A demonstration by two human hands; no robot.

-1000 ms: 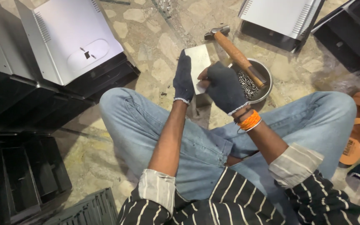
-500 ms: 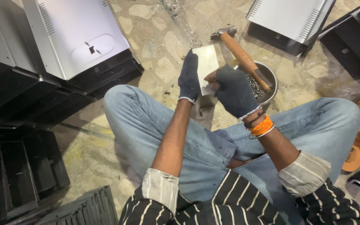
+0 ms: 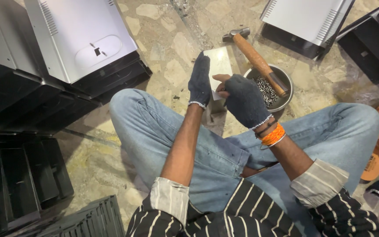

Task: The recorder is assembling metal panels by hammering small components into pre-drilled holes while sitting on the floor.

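Both gloved hands, left hand (image 3: 199,81) and right hand (image 3: 243,99), hold a pale metal plate (image 3: 218,64) above crossed legs.

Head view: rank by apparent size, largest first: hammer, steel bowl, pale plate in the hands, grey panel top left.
1. grey panel, clearly largest.
2. hammer and steel bowl: similar extent, unranked.
3. pale plate, partly hidden by the left hand and right hand; true size unsure.

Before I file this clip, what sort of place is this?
Probably a small floor workshop for assembling metal casings: grey metal housings around a stone floor, with a hammer across a bowl of small metal pieces.
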